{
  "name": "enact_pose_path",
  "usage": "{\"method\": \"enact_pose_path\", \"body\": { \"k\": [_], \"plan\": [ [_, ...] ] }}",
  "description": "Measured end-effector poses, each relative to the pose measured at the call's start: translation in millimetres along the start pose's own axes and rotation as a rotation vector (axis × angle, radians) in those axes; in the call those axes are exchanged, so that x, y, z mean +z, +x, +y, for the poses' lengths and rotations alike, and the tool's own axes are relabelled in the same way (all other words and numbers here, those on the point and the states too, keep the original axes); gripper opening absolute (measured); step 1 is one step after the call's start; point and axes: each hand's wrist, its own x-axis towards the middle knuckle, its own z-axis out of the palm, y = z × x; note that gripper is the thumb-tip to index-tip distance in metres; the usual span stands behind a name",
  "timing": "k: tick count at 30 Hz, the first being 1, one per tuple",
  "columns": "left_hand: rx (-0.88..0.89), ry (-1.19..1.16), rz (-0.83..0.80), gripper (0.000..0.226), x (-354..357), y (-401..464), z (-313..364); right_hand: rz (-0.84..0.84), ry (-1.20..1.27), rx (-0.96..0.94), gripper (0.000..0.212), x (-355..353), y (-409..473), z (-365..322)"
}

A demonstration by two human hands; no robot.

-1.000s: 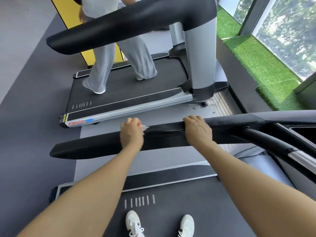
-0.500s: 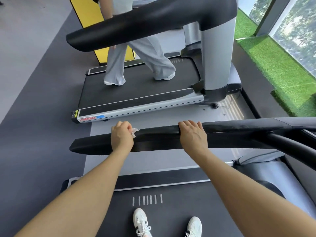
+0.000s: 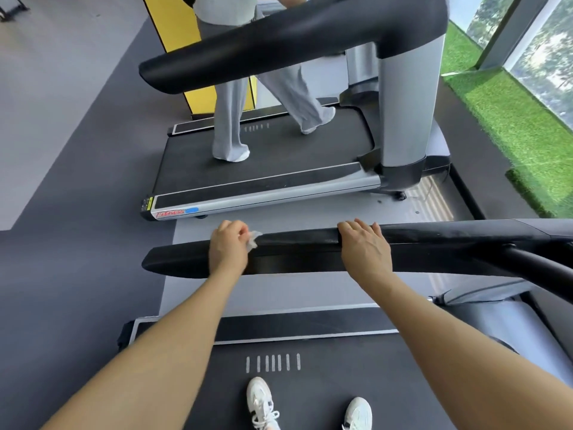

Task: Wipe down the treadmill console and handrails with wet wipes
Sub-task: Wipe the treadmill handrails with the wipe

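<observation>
- At the bottom of the frame two white sneakers (image 3: 263, 403) stand on the dark treadmill belt (image 3: 310, 383), just below a row of short white stripes.
- Both bare forearms reach up from the lower corners to the black handrail (image 3: 294, 252), a thick padded bar crossing the middle of the frame; its rounded free end lies at centre left, and at the right it joins the frame.
- The left hand (image 3: 228, 248) curls over the handrail and pinches a small crumpled white wet wipe (image 3: 253, 238) against its top, the wipe poking out on the hand's right side.
- The right hand (image 3: 366, 246) lies over the handrail well to the right, fingers folded across its far edge. The stretch of handrail between the hands shows a damp sheen.
- Beyond the handrail a strip of pale grey floor separates it from the neighbouring treadmill (image 3: 263, 184).
- On that machine a person in grey trousers (image 3: 231, 119) walks.
- Dark floor fills the left; green turf (image 3: 511, 125) and windows fill the upper right; a yellow panel (image 3: 183, 41) stands at top centre.
</observation>
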Motion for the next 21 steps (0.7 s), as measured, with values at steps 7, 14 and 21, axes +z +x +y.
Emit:
{"method": "enact_pose_path", "body": {
  "k": [7, 14, 21],
  "plan": [
    [0.065, -0.034, -0.077, 0.012, 47, -12, 65, -0.009, 0.015, 0.002, 0.033, 1, -1, 0],
    [0.157, -0.109, -0.227, 0.008, 43, -6, 67, 0.002, 0.007, -0.009, 0.033, 0, -1, 2],
    [-0.06, 0.088, -0.027, 0.019, 23, 2, 36, -0.007, 0.007, -0.018, 0.037, 1, -1, 0]
  ]
}}
